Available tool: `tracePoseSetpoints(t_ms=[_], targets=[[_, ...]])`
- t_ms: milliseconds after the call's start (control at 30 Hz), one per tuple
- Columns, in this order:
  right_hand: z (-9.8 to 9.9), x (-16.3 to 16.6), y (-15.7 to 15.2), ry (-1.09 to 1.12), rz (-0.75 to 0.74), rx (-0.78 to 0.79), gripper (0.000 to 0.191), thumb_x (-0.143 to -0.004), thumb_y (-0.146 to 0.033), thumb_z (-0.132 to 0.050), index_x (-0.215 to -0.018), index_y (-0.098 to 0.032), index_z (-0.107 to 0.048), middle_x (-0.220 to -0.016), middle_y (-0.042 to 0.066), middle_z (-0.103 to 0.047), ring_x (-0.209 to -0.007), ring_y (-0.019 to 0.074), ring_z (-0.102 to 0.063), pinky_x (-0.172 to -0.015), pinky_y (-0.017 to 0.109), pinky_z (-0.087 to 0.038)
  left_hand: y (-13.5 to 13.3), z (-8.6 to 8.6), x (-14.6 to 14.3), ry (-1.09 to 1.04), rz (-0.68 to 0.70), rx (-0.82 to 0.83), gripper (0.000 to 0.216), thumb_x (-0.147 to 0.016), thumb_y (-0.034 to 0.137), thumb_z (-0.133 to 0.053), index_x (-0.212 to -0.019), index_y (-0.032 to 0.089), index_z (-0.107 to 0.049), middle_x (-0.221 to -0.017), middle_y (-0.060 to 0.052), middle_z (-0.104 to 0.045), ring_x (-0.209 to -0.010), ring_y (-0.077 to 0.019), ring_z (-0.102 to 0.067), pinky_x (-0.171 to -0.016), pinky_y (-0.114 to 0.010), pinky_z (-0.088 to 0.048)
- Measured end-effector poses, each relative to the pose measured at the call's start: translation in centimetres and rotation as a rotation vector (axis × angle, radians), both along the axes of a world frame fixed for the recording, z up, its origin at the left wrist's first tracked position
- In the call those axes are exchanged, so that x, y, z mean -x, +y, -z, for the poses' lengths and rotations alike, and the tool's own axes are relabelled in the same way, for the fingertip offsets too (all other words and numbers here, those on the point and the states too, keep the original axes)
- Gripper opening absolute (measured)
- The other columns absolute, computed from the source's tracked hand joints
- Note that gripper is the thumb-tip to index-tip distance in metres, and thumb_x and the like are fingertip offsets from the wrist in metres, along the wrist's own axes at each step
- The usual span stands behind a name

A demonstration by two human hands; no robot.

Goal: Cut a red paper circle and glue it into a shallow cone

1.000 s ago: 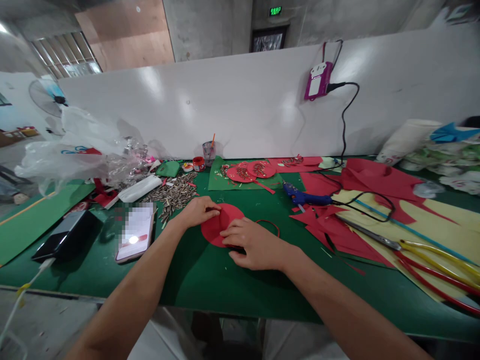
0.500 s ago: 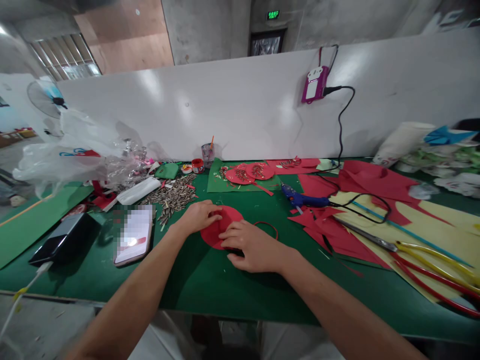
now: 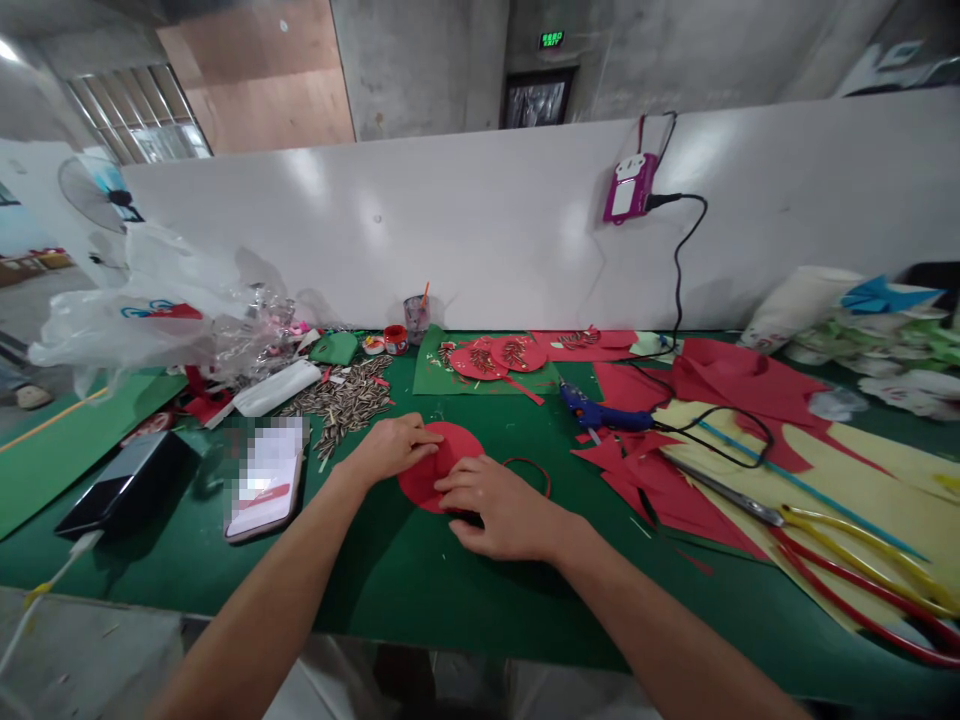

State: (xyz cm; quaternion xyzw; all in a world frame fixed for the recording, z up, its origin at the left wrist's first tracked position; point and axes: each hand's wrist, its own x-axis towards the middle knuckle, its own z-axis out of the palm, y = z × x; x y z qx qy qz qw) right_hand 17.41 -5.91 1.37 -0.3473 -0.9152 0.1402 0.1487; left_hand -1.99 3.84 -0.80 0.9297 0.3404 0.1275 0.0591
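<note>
A round piece of red paper lies on the green tabletop, between my two hands. My left hand grips its upper left edge, with the fingers close together on top. From the lower right, my right hand has its fingers over the paper and its thumb near the lower edge. What the right palm covers is hidden. A thin red strip curves out behind the right hand. Further back, two red paper rounds with brown seed-like pieces on them rest on a green sheet.
A blue glue gun, red scraps and large scissors lie to the right. Left are a heap of brown striped seeds, a phone and a black box-like device. A white partition stands behind.
The view has tipped slightly, so everything sits a little lower in the picture. Both hands stay on the red paper round, their fingers nearly unchanged.
</note>
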Motion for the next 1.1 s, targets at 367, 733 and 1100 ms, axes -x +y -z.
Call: tracePoseSetpoints(t_ms=[367, 733, 1100], targets=[[-0.1, -0.7, -0.1, -0.16, -0.102, -0.046, 0.033, -0.085, -0.022, -0.045, -0.114, -0.014, -0.057, -0.119, 0.01, -0.059, -0.106, 0.0225, -0.049, -0.091, 0.039, -0.037, -0.8, 0.2, -0.3, -0.071, 0.06, -0.079, 0.026, -0.089, 0.025, -0.045, -0.104, 0.022, -0.066, -0.102, -0.005, -0.064, -0.093, -0.0161, -0.054, -0.083, -0.029, -0.044], [2.4, -1.7, -0.2, -0.099, -0.101, -0.037, 0.041, -0.089, -0.029, -0.04, -0.126, -0.016, -0.05, -0.133, 0.008, -0.049, -0.118, 0.026, -0.042, -0.099, 0.043, -0.031, -1.4, 0.7, -0.1, -0.052, 0.018, -0.099, 0.025, -0.089, 0.023, -0.045, -0.105, 0.02, -0.064, -0.11, -0.006, -0.064, -0.091, -0.0173, -0.056, -0.083, -0.035, -0.045], [3.0, -1.6, -0.5, -0.062, -0.041, -0.066, 0.04, -0.089, -0.029, -0.039, -0.125, -0.015, -0.052, -0.132, 0.008, -0.05, -0.118, 0.0262, -0.043, -0.098, 0.042, -0.032, -1.5, 0.9, -0.1, -0.216, -0.111, -0.047, 0.025, -0.088, 0.027, -0.047, -0.107, 0.019, -0.062, -0.1, -0.007, -0.065, -0.09, -0.0172, -0.057, -0.083, -0.034, -0.046]])
